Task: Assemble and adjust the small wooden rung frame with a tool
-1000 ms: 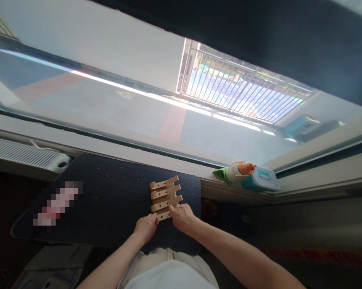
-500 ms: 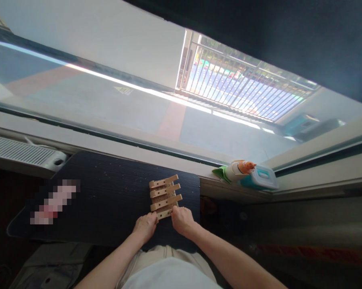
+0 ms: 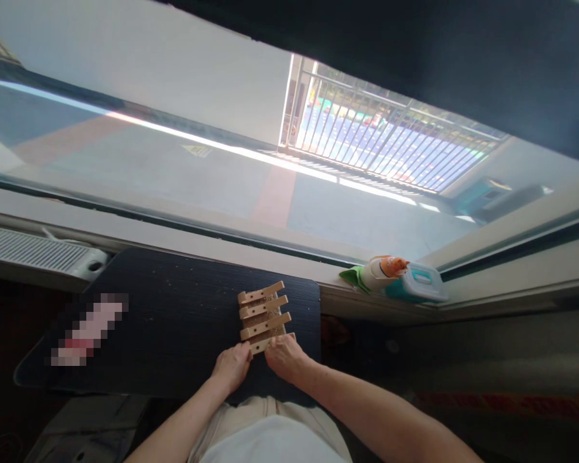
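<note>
A small wooden rack of several pale slats (image 3: 263, 314) lies on the dark tabletop (image 3: 173, 321), near its right end. My left hand (image 3: 232, 366) pinches the left end of the nearest slat. My right hand (image 3: 284, 357) is closed over the same slat's right part, its fingers curled on the wood. Both hands sit at the table's front edge, close together.
A glue bottle with an orange cap (image 3: 380, 271) lies on a teal box (image 3: 417, 284) on the window sill to the right. A white radiator grille (image 3: 33, 251) runs at the left. A blurred pink object (image 3: 87, 329) rests on the table's left part. A large window fills the view ahead.
My right hand has shifted slightly left along the nearest slat, closer to my left hand. The rack and my left hand have stayed in place.
</note>
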Motion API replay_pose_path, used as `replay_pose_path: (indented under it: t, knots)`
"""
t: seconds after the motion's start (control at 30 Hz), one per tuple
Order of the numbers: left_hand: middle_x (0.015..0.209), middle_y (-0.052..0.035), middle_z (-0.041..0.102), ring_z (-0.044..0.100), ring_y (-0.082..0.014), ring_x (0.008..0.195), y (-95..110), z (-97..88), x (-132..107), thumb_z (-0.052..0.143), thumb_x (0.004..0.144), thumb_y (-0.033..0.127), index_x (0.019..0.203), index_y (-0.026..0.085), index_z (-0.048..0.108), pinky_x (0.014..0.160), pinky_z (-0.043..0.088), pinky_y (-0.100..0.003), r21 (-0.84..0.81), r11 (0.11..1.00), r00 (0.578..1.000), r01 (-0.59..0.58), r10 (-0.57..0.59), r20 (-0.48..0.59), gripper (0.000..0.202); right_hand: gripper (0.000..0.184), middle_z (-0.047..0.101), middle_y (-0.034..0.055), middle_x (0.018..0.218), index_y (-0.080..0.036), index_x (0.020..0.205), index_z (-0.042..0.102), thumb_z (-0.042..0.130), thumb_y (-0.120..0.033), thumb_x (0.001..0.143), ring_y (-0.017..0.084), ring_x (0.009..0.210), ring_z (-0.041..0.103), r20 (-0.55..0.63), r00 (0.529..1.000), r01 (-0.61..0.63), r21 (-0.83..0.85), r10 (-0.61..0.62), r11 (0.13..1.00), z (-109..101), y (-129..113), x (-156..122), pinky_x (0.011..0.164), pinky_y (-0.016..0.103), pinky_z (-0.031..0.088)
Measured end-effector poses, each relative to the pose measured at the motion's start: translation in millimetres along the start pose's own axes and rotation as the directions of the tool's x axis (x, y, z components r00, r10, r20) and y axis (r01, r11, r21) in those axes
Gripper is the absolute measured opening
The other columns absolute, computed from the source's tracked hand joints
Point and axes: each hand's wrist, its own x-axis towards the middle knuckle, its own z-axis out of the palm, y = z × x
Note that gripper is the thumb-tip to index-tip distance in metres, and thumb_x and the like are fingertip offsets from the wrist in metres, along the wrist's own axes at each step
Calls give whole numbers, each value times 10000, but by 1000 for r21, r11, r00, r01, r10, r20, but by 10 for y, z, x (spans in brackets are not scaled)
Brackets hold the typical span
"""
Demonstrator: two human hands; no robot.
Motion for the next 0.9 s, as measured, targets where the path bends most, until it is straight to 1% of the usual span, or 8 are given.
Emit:
replay_pose_path:
  t: [0.13, 0.23, 0.33, 0.47, 0.6, 0.7, 0.8, 0.9]
  knots:
    - [938, -55, 624, 593, -175, 878, 14, -13, -5, 359, 784, 180, 920, 189, 534, 752, 420, -281, 9, 1000, 1000, -5, 5, 16, 222, 200, 657, 117, 752, -111, 785, 618, 429, -63, 739, 204, 699, 612, 27, 986, -165, 136, 163, 977, 88, 15, -18, 555, 292, 435]
    - [952, -59, 622, 588, -177, 894, 26, -33, -11, 363, 779, 175, 951, 186, 530, 769, 417, -286, 15, 1000, 1000, -2, 1, 27, 241, 227, 671, 100, 802, -149, 822, 624, 403, -197, 804, 209, 734, 627, 67, 918, -393, 282, 391, 875, 122, 92, -28, 598, 290, 447]
    - [962, -54, 622, 585, -170, 903, 23, -29, -9, 367, 786, 197, 946, 190, 530, 775, 414, -275, 17, 1000, 999, 6, -7, 38, 228, 263, 676, 99, 842, -169, 837, 626, 380, -262, 828, 218, 786, 630, 97, 875, -477, 334, 474, 813, 108, 119, -16, 636, 295, 454]
    - [963, -46, 621, 584, -154, 897, 0, 0, -2, 329, 819, 231, 923, 198, 529, 764, 411, -256, -2, 1000, 1000, 22, -22, 12, 227, 210, 673, 102, 785, -157, 831, 619, 413, -176, 802, 212, 737, 635, 80, 910, -412, 258, 406, 874, -17, 60, -1, 624, 301, 459]
    - [937, -46, 625, 592, -164, 876, -11, -7, -5, 316, 827, 240, 908, 196, 528, 739, 414, -263, -15, 1000, 1000, 11, -11, 7, 231, 212, 655, 115, 810, -133, 847, 614, 429, -72, 764, 221, 723, 624, 20, 986, -167, 120, 166, 979, -130, 40, -19, 574, 313, 461]
    - [939, -52, 624, 592, -167, 880, -4, -16, -5, 320, 827, 239, 913, 191, 526, 740, 415, -264, -6, 1000, 1000, 6, -6, 9, 228, 214, 639, 134, 790, -109, 781, 619, 414, -50, 764, 224, 723, 612, 10, 999, -54, 49, 53, 997, -70, 44, -10, 561, 320, 460]
    - [940, -57, 624, 592, -166, 879, -1, 0, 6, 327, 820, 220, 926, 186, 527, 742, 417, -266, 2, 1000, 1000, 4, -4, 20, 229, 211, 634, 141, 784, -98, 783, 618, 415, -43, 758, 218, 726, 608, 8, 998, -55, 49, 55, 997, 68, 39, 27, 571, 315, 459]
    - [941, -59, 625, 591, -175, 883, -6, 26, 19, 320, 816, 216, 940, 186, 533, 753, 420, -281, 1, 1000, 1000, -10, 10, 8, 248, 210, 649, 123, 797, -112, 817, 616, 421, -63, 755, 210, 737, 618, 54, 978, -205, 149, 200, 967, 156, 66, 50, 604, 302, 461]
